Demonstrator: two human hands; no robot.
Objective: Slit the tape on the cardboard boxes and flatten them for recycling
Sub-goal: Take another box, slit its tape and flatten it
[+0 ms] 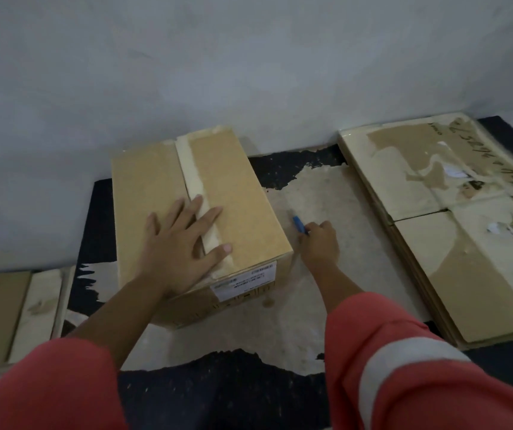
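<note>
We are looking at the cardboard box, and it is sitting closed in the middle of the worn black mat, with its far end close to the grey wall. A pale strip of tape is running down the length of its top, right along the seam, and a white printed label is showing on the near end. With the flaps sealed, we are seeing nothing of the inside.

The left grip is lying flat on the lid, fingers spread wide and straight, and two of them are resting across the tape near the box's near edge. The right grip is low on the mat just beside the box's right wall, fingers curled tight around a blue cutter whose tip is pointing up and away. We cannot tell whether a blade is out, nor whether the tool is touching the cardboard.

To the right, a stack of flattened boxes is lying against the wall, patchy with torn tape and scrawled writing. On the far left, more flat cardboard is lying. Pink sleeves are framing the bottom, and the right sleeve is carrying a white band.
</note>
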